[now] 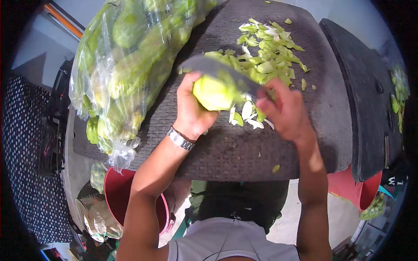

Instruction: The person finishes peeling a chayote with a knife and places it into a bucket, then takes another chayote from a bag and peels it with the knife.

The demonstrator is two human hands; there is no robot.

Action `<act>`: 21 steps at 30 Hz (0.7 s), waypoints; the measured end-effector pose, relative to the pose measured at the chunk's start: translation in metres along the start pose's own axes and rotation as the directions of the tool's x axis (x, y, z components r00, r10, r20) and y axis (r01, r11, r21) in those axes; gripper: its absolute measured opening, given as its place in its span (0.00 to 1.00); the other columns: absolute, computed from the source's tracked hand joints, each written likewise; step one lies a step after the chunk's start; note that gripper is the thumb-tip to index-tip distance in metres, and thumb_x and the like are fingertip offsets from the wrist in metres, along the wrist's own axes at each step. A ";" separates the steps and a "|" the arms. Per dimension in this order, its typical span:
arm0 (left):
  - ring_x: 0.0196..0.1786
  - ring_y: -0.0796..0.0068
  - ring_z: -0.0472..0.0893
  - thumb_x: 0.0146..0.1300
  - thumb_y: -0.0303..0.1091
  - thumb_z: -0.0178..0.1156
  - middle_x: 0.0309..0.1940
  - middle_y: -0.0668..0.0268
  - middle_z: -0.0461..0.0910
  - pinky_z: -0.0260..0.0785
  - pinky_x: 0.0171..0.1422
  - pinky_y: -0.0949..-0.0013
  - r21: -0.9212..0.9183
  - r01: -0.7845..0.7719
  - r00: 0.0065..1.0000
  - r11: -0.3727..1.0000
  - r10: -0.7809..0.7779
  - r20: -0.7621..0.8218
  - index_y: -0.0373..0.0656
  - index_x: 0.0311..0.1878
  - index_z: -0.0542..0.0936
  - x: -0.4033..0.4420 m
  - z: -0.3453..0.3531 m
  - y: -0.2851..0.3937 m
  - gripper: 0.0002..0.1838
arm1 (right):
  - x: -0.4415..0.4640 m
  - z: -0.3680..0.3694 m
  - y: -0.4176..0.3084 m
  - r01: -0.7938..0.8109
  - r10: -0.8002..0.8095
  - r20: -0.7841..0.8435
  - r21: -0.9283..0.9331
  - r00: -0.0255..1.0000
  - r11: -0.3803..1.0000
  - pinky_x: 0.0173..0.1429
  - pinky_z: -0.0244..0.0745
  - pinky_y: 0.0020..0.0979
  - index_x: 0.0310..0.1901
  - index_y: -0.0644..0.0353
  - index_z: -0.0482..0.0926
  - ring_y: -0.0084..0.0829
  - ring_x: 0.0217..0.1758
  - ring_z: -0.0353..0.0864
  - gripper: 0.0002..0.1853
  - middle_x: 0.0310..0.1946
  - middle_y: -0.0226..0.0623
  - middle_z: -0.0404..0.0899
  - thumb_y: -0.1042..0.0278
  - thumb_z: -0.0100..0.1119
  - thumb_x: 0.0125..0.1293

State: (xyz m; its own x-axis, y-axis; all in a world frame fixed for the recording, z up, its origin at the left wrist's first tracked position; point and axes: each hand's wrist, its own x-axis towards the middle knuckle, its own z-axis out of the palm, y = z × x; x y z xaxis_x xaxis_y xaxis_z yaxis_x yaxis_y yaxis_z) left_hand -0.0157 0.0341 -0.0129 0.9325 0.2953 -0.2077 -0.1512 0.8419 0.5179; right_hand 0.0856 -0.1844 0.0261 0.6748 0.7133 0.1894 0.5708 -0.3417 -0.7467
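Observation:
My left hand [192, 114], with a metal watch at the wrist, holds a pale green, partly peeled vegetable [213, 94] above the dark woven table [226, 152]. The fingers of my right hand [285, 108] are wrapped round the handle of a large knife [226, 71]. Its wide grey blade, blurred by motion, lies across the upper side of the vegetable and points left. Green and white peelings [272, 56] are scattered behind and under the knife. Some white pieces [249, 111] lie between my hands.
A clear plastic bag [130, 69] full of green vegetables covers the table's left side. Red buckets stand below the front edge, one at the left [119, 191] and one at the right [355, 187]. A black panel [357, 95] stands along the right side.

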 end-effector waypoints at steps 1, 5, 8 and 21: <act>0.69 0.59 0.79 0.70 0.51 0.57 0.67 0.57 0.80 0.69 0.77 0.49 -0.008 0.010 1.000 1.000 -0.011 -0.008 0.48 0.71 0.75 0.001 -0.005 -0.001 0.30 | 0.000 0.005 -0.006 0.001 -0.001 0.011 -0.044 1.000 0.999 0.36 0.78 0.47 0.43 0.59 0.80 0.51 0.29 0.88 0.29 0.23 0.48 0.82 0.36 0.68 0.68; 0.71 0.48 0.77 0.68 0.49 0.57 0.70 0.53 0.77 0.71 0.72 0.33 0.171 0.063 0.990 0.983 -0.084 0.116 0.44 0.76 0.70 -0.003 0.000 0.001 0.35 | 0.001 0.008 -0.006 -0.128 0.124 -0.036 -0.162 0.992 0.978 0.39 0.79 0.51 0.42 0.61 0.80 0.54 0.33 0.88 0.29 0.25 0.51 0.84 0.35 0.66 0.68; 0.70 0.45 0.77 0.67 0.51 0.58 0.70 0.52 0.77 0.72 0.69 0.28 0.161 0.063 0.986 0.985 -0.086 0.140 0.44 0.75 0.70 -0.005 0.006 -0.001 0.36 | 0.012 -0.009 0.005 -0.356 0.331 -0.140 -0.223 0.933 0.908 0.40 0.78 0.52 0.38 0.62 0.81 0.58 0.35 0.87 0.28 0.27 0.53 0.84 0.38 0.64 0.72; 0.60 0.59 0.84 0.74 0.55 0.62 0.59 0.58 0.85 0.76 0.69 0.53 -0.021 0.096 0.988 0.995 -0.093 0.121 0.44 0.67 0.77 -0.004 0.007 0.000 0.29 | -0.010 0.023 -0.016 0.194 -0.196 -0.015 -0.070 0.981 0.978 0.32 0.81 0.41 0.38 0.57 0.76 0.40 0.23 0.87 0.29 0.20 0.32 0.81 0.37 0.75 0.61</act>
State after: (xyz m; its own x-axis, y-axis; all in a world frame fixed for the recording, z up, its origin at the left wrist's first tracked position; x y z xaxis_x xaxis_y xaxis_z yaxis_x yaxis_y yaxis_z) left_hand -0.0169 0.0302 -0.0060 0.9754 0.1589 -0.1530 -0.0676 0.8756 0.4783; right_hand 0.0588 -0.1717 0.0217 0.5567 0.7573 0.3415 0.7224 -0.2383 -0.6491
